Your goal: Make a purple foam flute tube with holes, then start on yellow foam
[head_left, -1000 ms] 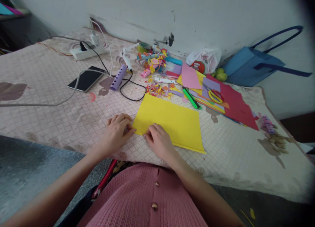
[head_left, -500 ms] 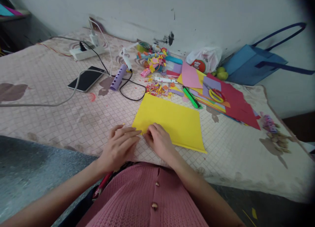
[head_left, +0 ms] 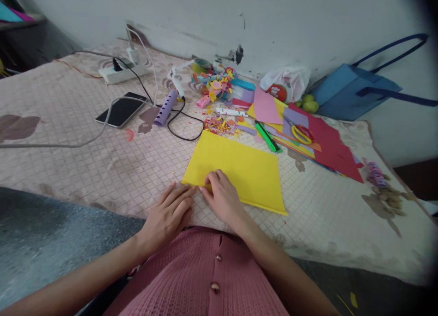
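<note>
A yellow craft sheet (head_left: pixel 244 170) lies flat on the patterned cloth in front of me, with a narrow strip along its near edge turned up. My left hand (head_left: pixel 169 215) rests beside the sheet's near left corner, fingers stretched out and their tips at the edge. Over the near edge, just right of that corner, my right hand (head_left: pixel 222 195) has its fingers curled and thumb pinched on the sheet. Its palm hides part of the turned edge.
Beyond the sheet are paper scraps (head_left: pixel 219 125), a green utility knife (head_left: pixel 267 136) and yellow-handled scissors (head_left: pixel 301 134) on coloured sheets. A glue gun (head_left: pixel 177 82), purple tube (head_left: pixel 166 108), tablet (head_left: pixel 122 109) and power strip (head_left: pixel 119 74) with cables lie left. A blue bag (head_left: pixel 356 90) stands right.
My left hand has shifted slightly down, and its fingers have flattened and straightened beside the corner. The right hand stays on the near edge with little movement.
</note>
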`<action>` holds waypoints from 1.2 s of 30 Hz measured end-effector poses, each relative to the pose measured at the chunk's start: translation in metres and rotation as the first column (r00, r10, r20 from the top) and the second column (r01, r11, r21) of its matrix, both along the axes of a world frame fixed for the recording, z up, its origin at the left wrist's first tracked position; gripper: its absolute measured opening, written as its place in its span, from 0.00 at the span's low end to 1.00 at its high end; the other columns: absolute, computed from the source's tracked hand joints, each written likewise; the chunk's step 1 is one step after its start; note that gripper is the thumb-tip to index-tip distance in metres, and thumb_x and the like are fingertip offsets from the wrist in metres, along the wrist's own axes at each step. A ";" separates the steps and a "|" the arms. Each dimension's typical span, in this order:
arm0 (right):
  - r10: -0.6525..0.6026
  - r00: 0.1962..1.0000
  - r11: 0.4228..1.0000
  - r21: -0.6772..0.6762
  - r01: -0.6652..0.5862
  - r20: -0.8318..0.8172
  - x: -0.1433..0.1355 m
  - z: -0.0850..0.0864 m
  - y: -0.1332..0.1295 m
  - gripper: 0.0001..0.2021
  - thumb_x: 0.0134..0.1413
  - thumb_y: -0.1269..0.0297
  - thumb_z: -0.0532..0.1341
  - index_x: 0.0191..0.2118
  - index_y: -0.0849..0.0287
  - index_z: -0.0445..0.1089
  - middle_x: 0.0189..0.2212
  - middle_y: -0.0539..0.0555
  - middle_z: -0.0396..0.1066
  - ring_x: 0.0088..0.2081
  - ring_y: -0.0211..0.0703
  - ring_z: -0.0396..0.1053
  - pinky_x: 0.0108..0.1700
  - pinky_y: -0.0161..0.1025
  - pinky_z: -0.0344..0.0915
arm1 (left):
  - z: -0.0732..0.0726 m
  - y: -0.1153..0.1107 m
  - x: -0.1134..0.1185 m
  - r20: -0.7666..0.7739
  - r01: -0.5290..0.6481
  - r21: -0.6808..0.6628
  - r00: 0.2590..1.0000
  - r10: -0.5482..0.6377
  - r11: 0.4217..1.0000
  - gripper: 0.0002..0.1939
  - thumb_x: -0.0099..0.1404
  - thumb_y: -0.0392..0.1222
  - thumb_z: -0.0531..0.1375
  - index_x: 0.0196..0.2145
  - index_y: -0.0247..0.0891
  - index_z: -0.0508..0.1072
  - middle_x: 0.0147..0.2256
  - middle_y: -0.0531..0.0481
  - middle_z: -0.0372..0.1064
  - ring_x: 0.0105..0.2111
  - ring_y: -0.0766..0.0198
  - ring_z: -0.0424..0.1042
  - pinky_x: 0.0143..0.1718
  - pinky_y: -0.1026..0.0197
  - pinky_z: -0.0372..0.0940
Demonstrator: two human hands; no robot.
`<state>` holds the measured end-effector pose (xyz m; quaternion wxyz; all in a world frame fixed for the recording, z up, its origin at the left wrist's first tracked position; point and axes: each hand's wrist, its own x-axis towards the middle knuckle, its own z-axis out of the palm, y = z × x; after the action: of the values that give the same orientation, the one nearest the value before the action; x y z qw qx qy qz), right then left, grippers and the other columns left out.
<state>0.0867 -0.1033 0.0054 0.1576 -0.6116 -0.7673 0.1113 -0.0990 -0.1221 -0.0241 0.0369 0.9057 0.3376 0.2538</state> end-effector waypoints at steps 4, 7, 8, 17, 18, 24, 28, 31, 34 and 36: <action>0.000 0.998 1.000 0.025 -0.002 0.059 0.000 0.001 0.000 0.04 0.58 0.65 0.58 0.37 0.59 0.63 0.37 0.57 0.65 0.41 0.48 0.63 0.42 0.44 0.63 | -0.001 -0.002 0.001 -0.002 -0.003 -0.003 1.000 0.003 1.000 0.09 0.66 0.33 0.52 0.45 0.34 0.66 0.54 0.42 0.67 0.60 0.56 0.59 0.64 0.45 0.47; -0.012 0.998 0.999 0.044 0.009 0.066 0.001 -0.001 0.000 0.06 0.57 0.62 0.60 0.37 0.59 0.64 0.37 0.57 0.65 0.40 0.49 0.62 0.43 0.46 0.63 | -0.001 -0.002 0.000 0.005 -0.013 -0.020 1.000 0.013 1.000 0.10 0.67 0.33 0.51 0.46 0.35 0.65 0.55 0.42 0.66 0.58 0.57 0.62 0.64 0.43 0.42; -0.017 0.998 0.999 0.048 0.014 0.058 0.001 -0.001 0.000 0.06 0.57 0.62 0.60 0.36 0.59 0.64 0.37 0.57 0.65 0.40 0.49 0.62 0.43 0.46 0.62 | -0.001 -0.002 -0.001 0.001 -0.020 -0.021 1.000 0.020 1.000 0.10 0.67 0.34 0.51 0.46 0.35 0.64 0.55 0.41 0.66 0.58 0.57 0.62 0.64 0.42 0.41; -0.023 1.000 0.999 0.042 0.023 -0.001 0.021 -0.006 -0.005 0.04 0.56 0.67 0.59 0.36 0.58 0.62 0.37 0.56 0.66 0.40 0.49 0.62 0.43 0.47 0.62 | -0.001 -0.002 -0.001 -0.039 -0.053 0.006 0.998 0.054 0.999 0.10 0.67 0.35 0.51 0.46 0.34 0.64 0.55 0.38 0.66 0.56 0.57 0.65 0.64 0.42 0.37; -0.025 1.000 0.999 0.042 0.025 -0.006 0.024 -0.006 -0.006 0.04 0.56 0.67 0.59 0.36 0.57 0.62 0.37 0.56 0.66 0.40 0.49 0.62 0.43 0.47 0.62 | -0.001 -0.002 0.000 -0.038 -0.056 0.006 0.998 0.057 0.998 0.10 0.67 0.35 0.51 0.46 0.34 0.64 0.55 0.38 0.66 0.56 0.57 0.65 0.64 0.42 0.37; -0.021 0.998 1.000 0.010 0.022 -0.067 0.041 -0.004 -0.012 0.02 0.57 0.68 0.58 0.35 0.57 0.62 0.36 0.55 0.66 0.41 0.48 0.63 0.43 0.47 0.63 | 0.000 -0.003 0.001 -0.032 -0.058 -0.015 0.998 0.057 0.998 0.09 0.67 0.35 0.51 0.45 0.34 0.64 0.55 0.39 0.66 0.56 0.57 0.65 0.64 0.43 0.36; 0.020 0.970 0.999 -0.030 -0.029 -0.244 0.052 0.001 -0.009 0.04 0.61 0.67 0.53 0.35 0.57 0.63 0.33 0.53 0.67 0.38 0.45 0.65 0.41 0.43 0.64 | 0.002 -0.003 0.000 -0.052 -0.044 -0.015 0.998 0.043 0.999 0.10 0.68 0.34 0.50 0.47 0.35 0.64 0.57 0.41 0.64 0.57 0.59 0.63 0.65 0.44 0.33; 0.033 0.950 0.999 0.014 -0.031 -0.309 0.056 0.003 -0.014 0.06 0.63 0.66 0.51 0.36 0.56 0.64 0.32 0.53 0.68 0.37 0.43 0.66 0.40 0.42 0.65 | 0.002 -0.003 -0.001 -0.087 -0.023 -0.003 0.996 0.022 1.000 0.12 0.69 0.34 0.49 0.49 0.38 0.64 0.59 0.47 0.61 0.59 0.59 0.59 0.65 0.44 0.29; 0.071 0.965 0.978 0.210 -0.017 -0.251 0.053 0.002 -0.031 0.08 0.62 0.69 0.52 0.42 0.57 0.66 0.40 0.56 0.70 0.45 0.46 0.65 0.48 0.47 0.63 | 0.001 -0.003 -0.001 -0.111 -0.018 -0.002 0.994 0.017 1.000 0.13 0.70 0.36 0.49 0.51 0.40 0.64 0.59 0.51 0.61 0.61 0.59 0.55 0.65 0.44 0.26; 0.147 0.978 0.953 0.285 -0.100 -0.149 0.049 0.000 -0.045 0.12 0.61 0.70 0.53 0.50 0.57 0.66 0.48 0.57 0.69 0.53 0.49 0.60 0.54 0.51 0.59 | 0.000 -0.004 -0.001 -0.109 -0.029 -0.006 0.994 0.029 1.000 0.14 0.70 0.37 0.49 0.52 0.40 0.64 0.58 0.51 0.62 0.61 0.59 0.55 0.65 0.44 0.27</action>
<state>0.1355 -0.1487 0.0050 0.2984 -0.5227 -0.7960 0.0641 -0.0998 -0.1260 -0.0238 0.0183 0.9130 0.3532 0.2035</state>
